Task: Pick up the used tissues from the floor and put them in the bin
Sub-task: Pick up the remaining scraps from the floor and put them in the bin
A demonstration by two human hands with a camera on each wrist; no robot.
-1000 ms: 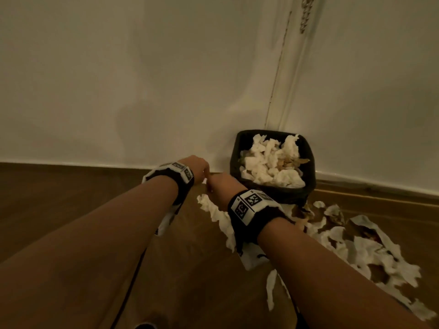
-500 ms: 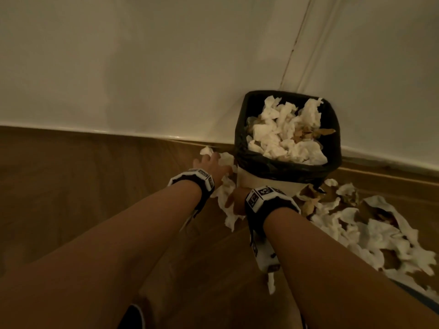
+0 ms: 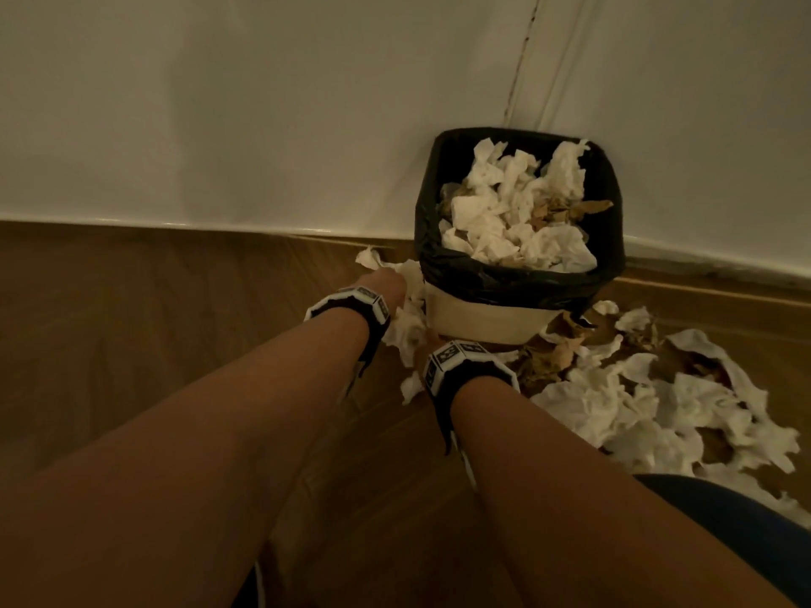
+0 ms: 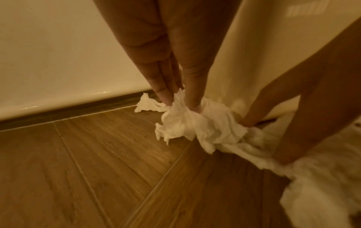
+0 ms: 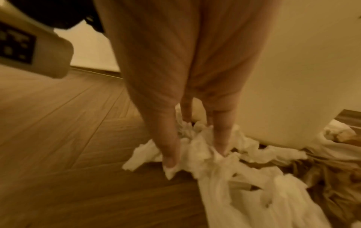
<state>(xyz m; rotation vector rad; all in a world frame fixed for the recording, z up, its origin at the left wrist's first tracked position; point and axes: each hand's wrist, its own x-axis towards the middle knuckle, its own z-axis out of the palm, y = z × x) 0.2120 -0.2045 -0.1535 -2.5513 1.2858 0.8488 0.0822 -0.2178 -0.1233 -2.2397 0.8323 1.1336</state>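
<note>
The bin [image 3: 522, 320] stands against the wall, cream with a black liner, heaped with crumpled tissues [image 3: 513, 217]. A strip of white tissue [image 4: 195, 125] lies on the wood floor at its left foot. My left hand [image 4: 180, 104] pinches one end of the strip between thumb and fingertips. My right hand [image 5: 195, 154] is beside it, straight spread fingers [image 5: 220, 143] pressed into the same tissue. In the head view the left hand [image 3: 382, 283] shows beside the bin, and the right one is hidden behind its wristband [image 3: 465, 357].
A large pile of white and brown tissues [image 3: 658, 410] covers the floor right of the bin. One small scrap [image 4: 145, 104] lies at the skirting board. White walls [image 3: 263, 125] meet in the corner behind the bin. Bare wood floor [image 3: 131, 322] extends left.
Both hands have dropped from bin-rim height down to the floor at the bin's left foot, with the tissue strip. The head view has tilted downward.
</note>
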